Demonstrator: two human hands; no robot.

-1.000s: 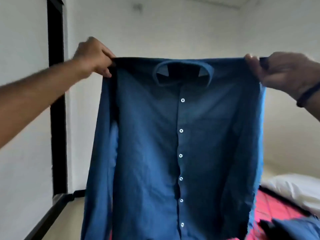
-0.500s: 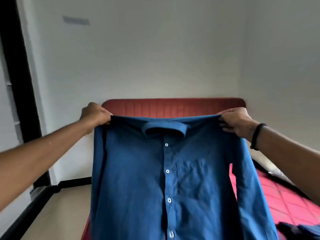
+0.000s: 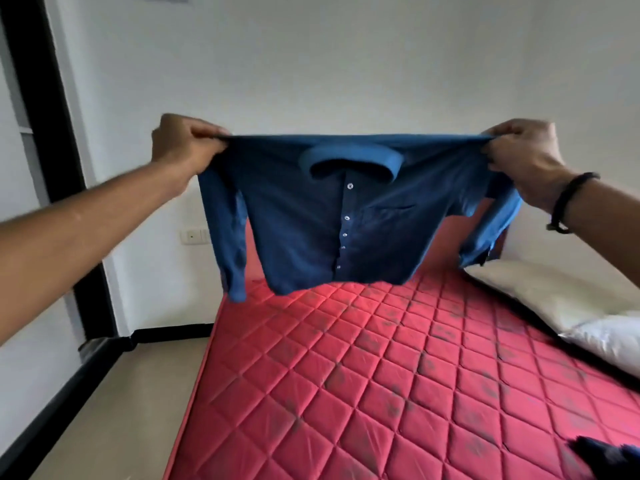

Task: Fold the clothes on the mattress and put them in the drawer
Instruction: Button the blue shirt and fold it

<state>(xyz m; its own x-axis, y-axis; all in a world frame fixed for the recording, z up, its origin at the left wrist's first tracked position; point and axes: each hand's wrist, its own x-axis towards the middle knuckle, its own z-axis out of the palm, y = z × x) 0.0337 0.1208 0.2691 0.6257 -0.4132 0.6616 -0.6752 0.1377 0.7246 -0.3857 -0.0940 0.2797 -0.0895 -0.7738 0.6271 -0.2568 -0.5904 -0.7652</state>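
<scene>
Hands, left [image 3: 187, 145] and right [image 3: 523, 154], pinch blue shirt [image 3: 298, 216] shoulders above red mattress [image 3: 381, 375].

One blue shirt [image 3: 301, 220], two hands, left hand [image 3: 183, 143], right hand [image 3: 523, 157], one red mattress [image 3: 381, 375], two pillows [image 3: 540, 289], one dark garment [image 3: 609, 459]

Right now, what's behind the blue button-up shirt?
Behind the blue button-up shirt, a red headboard strip and white wall show; the headboard's middle is covered.

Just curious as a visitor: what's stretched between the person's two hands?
The head view shows a blue shirt between the left hand and right hand, each gripping a shoulder.
</scene>
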